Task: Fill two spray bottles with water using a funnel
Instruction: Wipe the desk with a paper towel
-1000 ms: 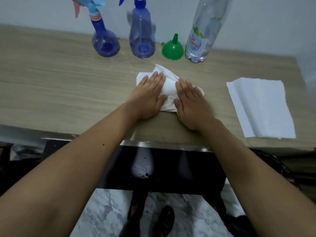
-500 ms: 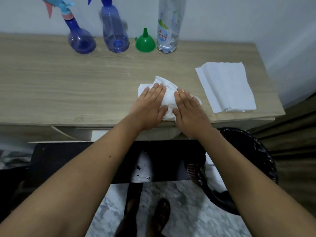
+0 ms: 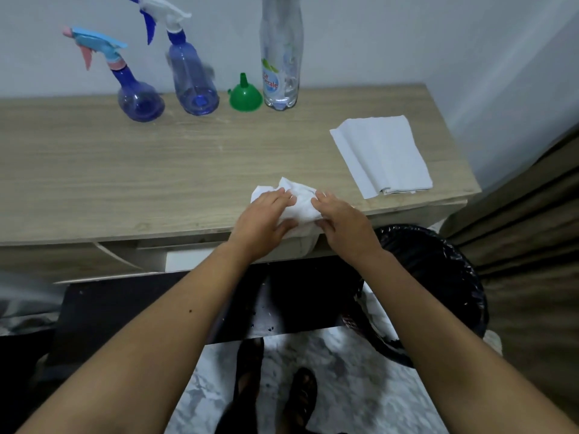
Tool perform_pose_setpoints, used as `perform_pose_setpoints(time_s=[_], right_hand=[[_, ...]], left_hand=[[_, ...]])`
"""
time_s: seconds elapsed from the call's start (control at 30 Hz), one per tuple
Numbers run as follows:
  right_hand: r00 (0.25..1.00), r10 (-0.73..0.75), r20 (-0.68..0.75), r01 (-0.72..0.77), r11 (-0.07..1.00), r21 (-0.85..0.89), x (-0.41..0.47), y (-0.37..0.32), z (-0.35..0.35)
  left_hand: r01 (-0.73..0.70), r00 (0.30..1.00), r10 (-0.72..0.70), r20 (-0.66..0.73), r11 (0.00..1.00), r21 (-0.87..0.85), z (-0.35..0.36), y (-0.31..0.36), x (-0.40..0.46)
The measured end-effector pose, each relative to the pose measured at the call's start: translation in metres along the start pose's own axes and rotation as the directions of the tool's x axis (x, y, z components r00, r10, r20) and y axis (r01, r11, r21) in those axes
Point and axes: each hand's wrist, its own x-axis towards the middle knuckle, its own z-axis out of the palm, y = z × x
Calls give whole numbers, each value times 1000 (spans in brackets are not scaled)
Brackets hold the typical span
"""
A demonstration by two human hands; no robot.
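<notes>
Two blue spray bottles stand at the back of the wooden table (image 3: 125, 170): a round one with a light-blue and pink trigger (image 3: 141, 100) and a taller one with a white and blue trigger (image 3: 194, 86). Beside them sit an upturned green funnel (image 3: 245, 96) and a clear water bottle (image 3: 282, 57). My left hand (image 3: 263, 223) and my right hand (image 3: 343, 220) hold a crumpled white paper towel (image 3: 300, 200) between them at the table's front edge, fingers on top and thumbs at its near side.
A folded stack of white paper towels (image 3: 382, 155) lies at the table's right end. A bin with a black liner (image 3: 438, 277) stands on the floor below the right corner. A wall runs behind the table. My feet show on the marble floor.
The hands have drawn the paper towel back to the table's front edge and bunched it up; before, they pressed it flat. The view has pulled back and now shows the bin.
</notes>
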Motion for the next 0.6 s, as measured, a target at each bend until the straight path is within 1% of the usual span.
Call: perform_pose_setpoints(time_s=[0.07, 0.13, 0.2, 0.23, 0.27, 0.33, 0.43, 0.53, 0.6], right_hand=[[996, 26, -87, -21, 998, 57, -7, -4, -3], [990, 31, -139, -20, 997, 75, -15, -9, -9], [987, 43, -157, -31, 996, 83, -25, -10, -15], [986, 70, -150, -57, 994, 90, -32, -8, -18], [984, 108, -139, -95, 990, 101, -41, -3, -20], [976, 176, -132, -160, 980, 119, -66, 12, -25], [949, 256, -183, -229, 961, 158, -109, 42, -33], [912, 353, -211, -326, 933, 152, -147, 69, -43], [873, 428, -233, -401, 903, 156, -171, 86, -49]], left_hand=[[56, 995, -59, -77, 998, -38, 1, 7, -9], [91, 983, -93, -156, 996, -23, -1, 17, -15], [75, 980, -69, -189, 997, 26, -3, 30, -15], [57, 982, -50, -184, 998, 30, -1, 37, -15], [38, 986, -34, -166, 999, 20, 1, 44, -16], [12, 996, -16, -88, 999, -44, 10, 60, -17], [-8, 999, 13, 36, 991, -131, 38, 86, -16], [-68, 988, 95, 124, 977, -202, 73, 113, -9], [-116, 973, 162, 163, 959, -260, 95, 132, -4]])
